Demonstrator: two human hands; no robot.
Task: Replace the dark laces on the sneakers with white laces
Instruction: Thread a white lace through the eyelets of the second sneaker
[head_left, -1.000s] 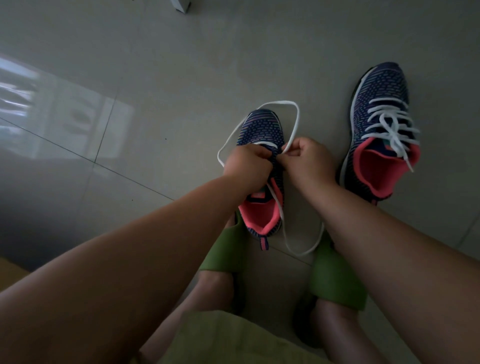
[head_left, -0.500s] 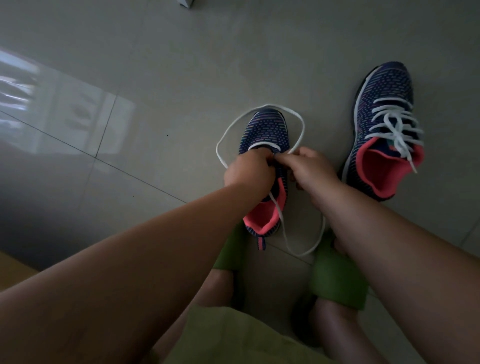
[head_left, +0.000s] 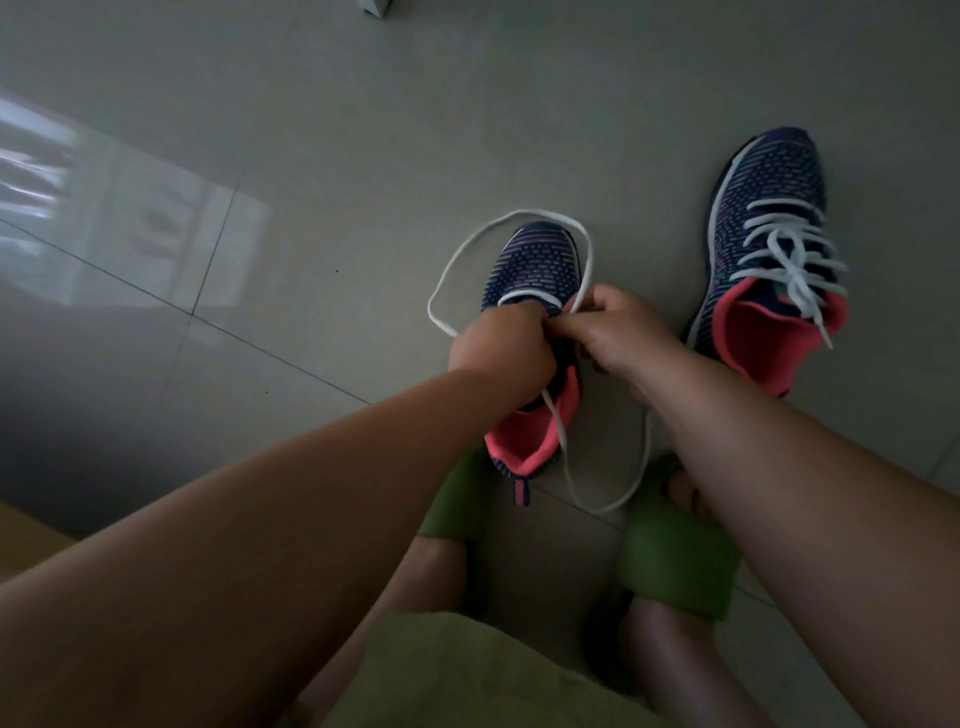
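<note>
Two sneakers (head_left: 535, 332) on glossy grey tiled floor (head_left: 311, 156), window reflection (head_left: 130, 234)

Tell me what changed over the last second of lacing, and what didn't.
The white lace loop past the toe of the near sneaker has spread wider and rounder. The right hand opened from a fist, its fingers now pinching the lace. The left hand still grips at the eyelets. The laced sneaker on the floor stays put.
</note>
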